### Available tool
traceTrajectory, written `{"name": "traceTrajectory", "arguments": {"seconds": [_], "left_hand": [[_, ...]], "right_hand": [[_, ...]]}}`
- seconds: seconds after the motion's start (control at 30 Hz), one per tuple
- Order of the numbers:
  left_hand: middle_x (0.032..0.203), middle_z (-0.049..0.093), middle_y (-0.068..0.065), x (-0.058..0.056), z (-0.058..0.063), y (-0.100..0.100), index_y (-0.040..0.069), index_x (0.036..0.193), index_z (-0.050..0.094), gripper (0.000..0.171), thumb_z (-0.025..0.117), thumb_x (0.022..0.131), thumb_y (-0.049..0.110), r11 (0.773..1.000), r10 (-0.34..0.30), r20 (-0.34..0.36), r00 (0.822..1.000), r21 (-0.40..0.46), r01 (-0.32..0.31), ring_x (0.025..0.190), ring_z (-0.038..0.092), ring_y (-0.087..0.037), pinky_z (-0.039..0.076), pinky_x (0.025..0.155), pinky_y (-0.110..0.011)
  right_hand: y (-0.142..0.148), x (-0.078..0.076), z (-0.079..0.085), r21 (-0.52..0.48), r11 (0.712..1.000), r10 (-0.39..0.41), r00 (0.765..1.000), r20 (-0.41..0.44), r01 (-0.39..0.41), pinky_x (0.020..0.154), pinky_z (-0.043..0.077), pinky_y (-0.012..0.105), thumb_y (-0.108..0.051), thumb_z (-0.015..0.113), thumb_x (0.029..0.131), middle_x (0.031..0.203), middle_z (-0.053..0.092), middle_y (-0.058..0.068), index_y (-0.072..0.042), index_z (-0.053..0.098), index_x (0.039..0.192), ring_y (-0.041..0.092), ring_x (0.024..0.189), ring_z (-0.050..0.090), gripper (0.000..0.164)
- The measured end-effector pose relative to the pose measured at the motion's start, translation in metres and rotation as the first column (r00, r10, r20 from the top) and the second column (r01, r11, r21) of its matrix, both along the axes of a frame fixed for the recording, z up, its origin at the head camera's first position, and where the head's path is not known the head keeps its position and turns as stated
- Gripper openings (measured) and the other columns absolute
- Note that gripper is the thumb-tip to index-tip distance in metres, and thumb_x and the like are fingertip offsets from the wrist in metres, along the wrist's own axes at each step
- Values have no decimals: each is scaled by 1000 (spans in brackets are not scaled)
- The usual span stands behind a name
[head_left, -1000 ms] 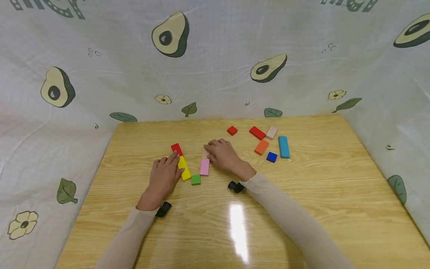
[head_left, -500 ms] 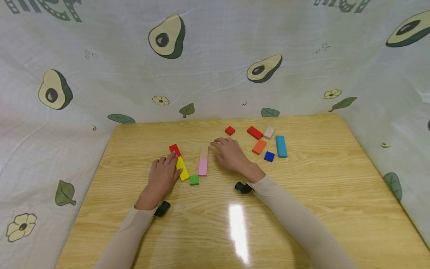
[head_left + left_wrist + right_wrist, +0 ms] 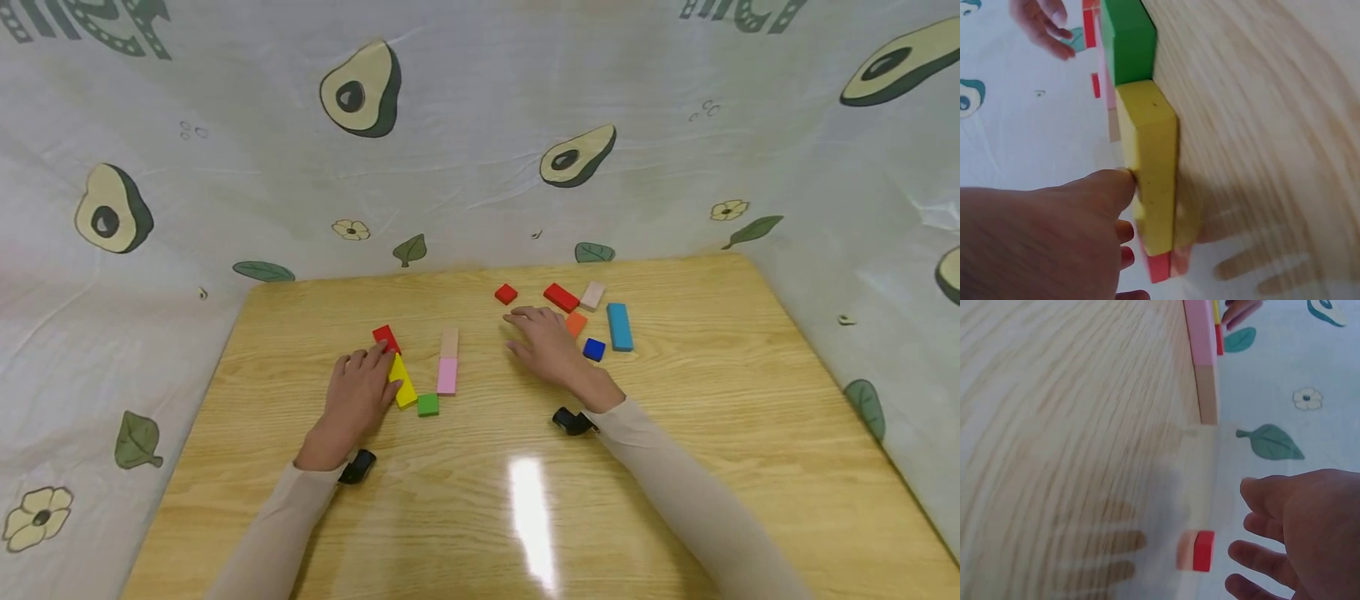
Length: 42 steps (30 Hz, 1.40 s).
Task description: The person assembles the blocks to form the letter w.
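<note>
My left hand (image 3: 356,396) rests on the row formed by a yellow block (image 3: 404,387) and a red block (image 3: 383,334). Its thumb touches the top edge of the yellow block in the left wrist view, and its fingers lie by the joint with the red one. A green block (image 3: 428,405) meets the yellow block's near end. From there a pink block (image 3: 447,377) and a tan block (image 3: 449,342) run away from me. Over the table, my right hand (image 3: 551,346) holds nothing, its fingers loosely spread; it partly covers an orange block (image 3: 577,322).
Behind the right hand lie a small red block (image 3: 506,294), a longer red block (image 3: 561,297) and a pale pink block (image 3: 592,296). A dark blue block (image 3: 594,350) and a light blue block (image 3: 619,327) sit to its right. A patterned cloth (image 3: 465,167) borders the table (image 3: 675,433).
The right hand has let go of the tan block and moved right, to the orange block. The left hand stays on the yellow and red blocks. The head view has shifted slightly.
</note>
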<state>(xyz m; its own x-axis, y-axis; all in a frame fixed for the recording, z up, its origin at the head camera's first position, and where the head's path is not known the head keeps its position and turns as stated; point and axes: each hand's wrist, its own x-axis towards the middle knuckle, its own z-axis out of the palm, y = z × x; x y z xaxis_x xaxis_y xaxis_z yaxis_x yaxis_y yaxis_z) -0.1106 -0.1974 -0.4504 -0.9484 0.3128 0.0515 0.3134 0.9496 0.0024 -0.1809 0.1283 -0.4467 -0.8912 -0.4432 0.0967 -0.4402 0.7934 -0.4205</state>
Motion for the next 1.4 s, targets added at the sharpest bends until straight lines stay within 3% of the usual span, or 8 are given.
{"name": "traceTrajectory", "arguments": {"seconds": [0.23, 0.73, 1.0, 1.4], "left_hand": [[154, 54, -20, -2, 5, 9, -1, 145, 58, 58, 74, 101, 32, 1000, -24, -20, 1000, 15, 24, 134, 52, -42, 39, 113, -59], [156, 53, -19, -16, 6, 46, 2, 146, 58, 55, 69, 104, 35, 990, -119, 23, 993, 83, 117, 136, 52, -41, 38, 114, -57], [158, 53, -16, -22, 2, 59, 4, 147, 59, 51, 68, 105, 31, 987, -146, 4, 989, 75, 145, 137, 53, -39, 39, 115, -57], [160, 52, -14, -18, 0, 67, 6, 151, 58, 52, 66, 106, 30, 982, -177, 23, 984, 68, 175, 137, 53, -38, 39, 115, -56]], "right_hand": [[15, 3, -1, -14, 1000, -15, 1000, -8, 15, 120, 32, 61, -21, 70, 104, 152, 57, 19, -3, 61, 148, 44, 143, 46, 49], [23, 0, -1, -16, 999, -28, 1000, -12, 28, 117, 33, 63, -22, 69, 104, 152, 57, 19, -3, 61, 148, 43, 142, 46, 48], [24, -8, -2, -17, 999, -51, 999, 0, 51, 117, 32, 61, -20, 69, 104, 152, 56, 21, -1, 59, 148, 43, 141, 46, 49], [13, -28, -1, -3, 997, -76, 997, 13, 76, 118, 34, 60, -23, 67, 105, 152, 55, 19, -3, 58, 150, 42, 140, 47, 50]]}}
